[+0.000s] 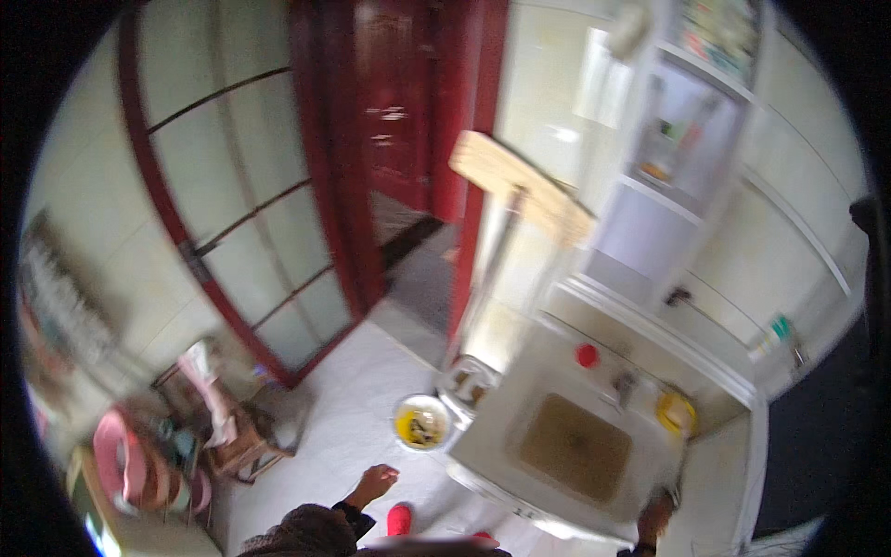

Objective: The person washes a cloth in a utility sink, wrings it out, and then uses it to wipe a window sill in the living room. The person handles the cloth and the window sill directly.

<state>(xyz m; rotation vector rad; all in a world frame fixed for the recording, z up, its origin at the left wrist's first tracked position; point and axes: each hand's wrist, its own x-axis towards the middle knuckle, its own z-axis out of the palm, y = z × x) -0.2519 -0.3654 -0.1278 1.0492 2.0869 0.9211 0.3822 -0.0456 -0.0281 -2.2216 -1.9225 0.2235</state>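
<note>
My left hand point(376, 485) hangs over the floor below a white bucket point(423, 423), its fingers loosely bent and nothing visible in them. At the near right corner of a washbasin point(492, 436), my right hand point(657, 515) is beside or on the rim; blur hides its fingers and whether they hold anything. Brownish water point(575, 447) stands in the basin. A red round item point(587, 356) lies on the basin's back ledge, near the tap point(624, 385). To the tap's right is a yellow item point(676, 411), too blurred to name.
A long-handled wooden squeegee-like tool point(524, 186) leans by the red doorway. Shelves point(650, 223) rise behind the basin. At left stand a wooden stool point(243, 446) with a pink cloth point(215, 399) and pink basins point(121, 455). A glass-panelled door point(232, 186) is left of the doorway.
</note>
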